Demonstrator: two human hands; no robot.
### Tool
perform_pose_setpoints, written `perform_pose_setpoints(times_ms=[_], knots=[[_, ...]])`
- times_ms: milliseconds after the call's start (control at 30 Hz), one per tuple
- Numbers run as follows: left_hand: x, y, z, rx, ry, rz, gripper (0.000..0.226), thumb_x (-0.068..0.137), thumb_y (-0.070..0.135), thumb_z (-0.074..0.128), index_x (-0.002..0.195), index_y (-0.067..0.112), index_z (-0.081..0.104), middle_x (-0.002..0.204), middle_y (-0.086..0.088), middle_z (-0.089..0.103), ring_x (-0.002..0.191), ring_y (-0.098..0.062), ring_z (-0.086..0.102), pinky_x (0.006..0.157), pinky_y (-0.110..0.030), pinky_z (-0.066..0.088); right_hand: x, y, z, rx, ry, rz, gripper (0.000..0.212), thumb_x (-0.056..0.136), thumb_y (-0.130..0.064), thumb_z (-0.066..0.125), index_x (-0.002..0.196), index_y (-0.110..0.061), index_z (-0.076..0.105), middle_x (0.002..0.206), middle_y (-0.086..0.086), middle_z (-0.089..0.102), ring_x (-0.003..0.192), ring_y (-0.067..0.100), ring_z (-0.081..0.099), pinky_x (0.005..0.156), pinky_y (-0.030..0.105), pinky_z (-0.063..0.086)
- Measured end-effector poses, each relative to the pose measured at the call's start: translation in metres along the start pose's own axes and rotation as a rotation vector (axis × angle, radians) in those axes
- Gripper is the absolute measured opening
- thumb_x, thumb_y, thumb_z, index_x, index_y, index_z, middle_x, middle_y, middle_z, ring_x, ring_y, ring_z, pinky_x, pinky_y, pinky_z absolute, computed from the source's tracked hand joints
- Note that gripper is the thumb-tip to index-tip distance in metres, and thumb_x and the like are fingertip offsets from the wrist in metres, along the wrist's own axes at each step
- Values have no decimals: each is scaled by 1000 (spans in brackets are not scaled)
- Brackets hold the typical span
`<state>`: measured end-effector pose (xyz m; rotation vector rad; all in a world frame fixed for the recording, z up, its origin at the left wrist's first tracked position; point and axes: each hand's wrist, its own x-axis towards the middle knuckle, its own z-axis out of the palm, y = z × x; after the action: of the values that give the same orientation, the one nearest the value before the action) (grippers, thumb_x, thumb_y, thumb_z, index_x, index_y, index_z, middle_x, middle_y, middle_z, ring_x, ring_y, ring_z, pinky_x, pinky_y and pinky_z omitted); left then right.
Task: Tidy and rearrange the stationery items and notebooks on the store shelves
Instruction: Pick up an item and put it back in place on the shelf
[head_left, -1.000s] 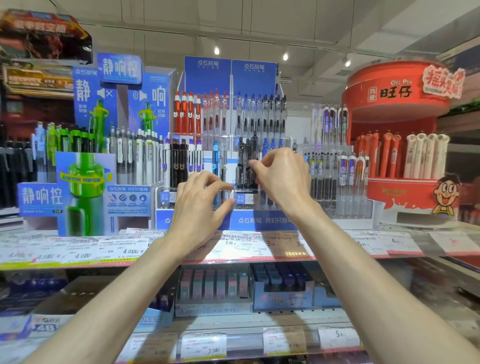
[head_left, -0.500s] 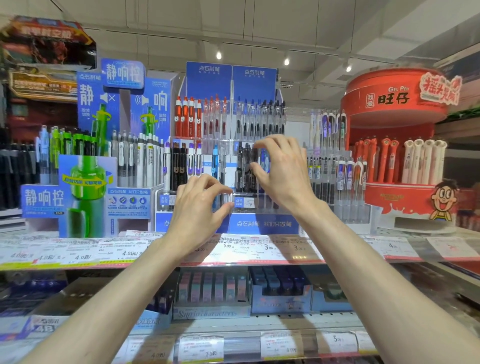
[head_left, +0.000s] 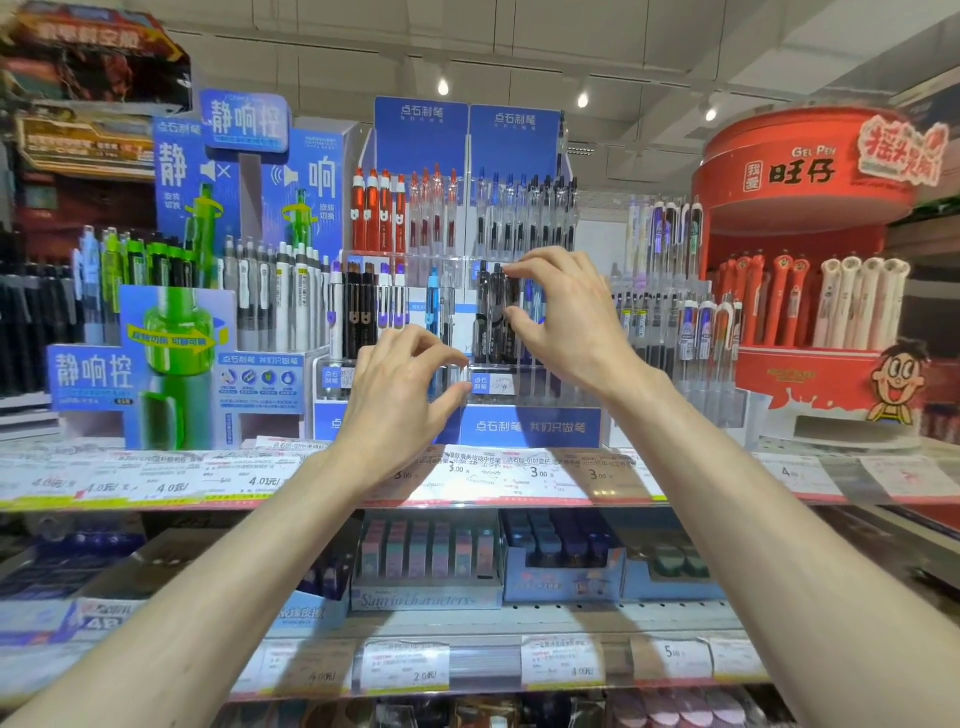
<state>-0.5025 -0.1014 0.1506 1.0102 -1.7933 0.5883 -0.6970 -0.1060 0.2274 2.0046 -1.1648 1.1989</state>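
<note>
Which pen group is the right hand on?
The dark smoky-black pens in the blue centre rack's middle tier; the right hand pinches them, unlike the red ones above.

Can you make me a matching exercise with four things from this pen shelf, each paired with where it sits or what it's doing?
Things:
1. round red gel pen stand
2. green pen poster
3. right hand
4. left hand

Places or states:
A. far left of the top shelf
B. pinching dark pens in the middle rack
C. far right of the top shelf
D. at the clear rack's lower front edge

Pairs: 1-C, 2-A, 3-B, 4-D
</note>
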Motion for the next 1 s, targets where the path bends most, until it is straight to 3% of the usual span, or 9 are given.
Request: perform_pose_setpoints(times_ms=[233,467,633,767,833,900,1000], knots=[[-4,2,0,18,8,6,29,91,39,64,116,24,66,106,4,54,106,-17,46,89,-35,34,-3,1,2,-7,3,-5,46,92,-28,63,137,-20,55,142,0,51,135,18,39,115,41,30],[-21,6,-2,-62,29,-4,32,95,35,58,121,17,65,117,1,58,114,-18,48,100,-39,39,-29,3,-4,-88,-9,-35,58,95,-36,56,149,-22,40,162,5,27,150,24,20,121,43,15],[-47,11,-13,-195,4,-23,31,94,29,60,121,14,65,121,0,58,117,-17,50,101,-26,35,-69,-4,-23,10,-10,36,48,97,-37,54,141,-17,49,148,1,46,138,15,40,119,37,28],[-86,25,-25,-365,25,-63,25,94,22,62,117,13,66,113,-2,58,106,-16,56,90,-23,49,-122,-10,-34,88,-8,122,37,98,-34,56,129,-15,59,130,-1,57,120,9,52,107,36,43],[-109,31,-29,-444,45,-80,21,94,18,63,114,12,67,108,-2,59,97,-15,60,85,-20,50,-152,-14,-33,105,12,160,33,98,-32,57,125,-14,63,128,0,60,120,11,54,104,35,44],[-133,33,-28,-505,45,-111,18,94,15,64,111,11,68,104,-1,60,91,-13,62,82,-27,52,-184,-21,-29,109,31,204,30,97,-29,60,121,-13,65,129,2,61,123,15,54,106,34,42],[-174,34,-19,-588,-37,-237,17,93,14,65,110,15,68,104,3,61,91,-11,62,82,-27,51,-234,-34,-20,125,26,274,27,96,-24,63,119,-12,67,130,1,61,125,15,54,109,27,38]])
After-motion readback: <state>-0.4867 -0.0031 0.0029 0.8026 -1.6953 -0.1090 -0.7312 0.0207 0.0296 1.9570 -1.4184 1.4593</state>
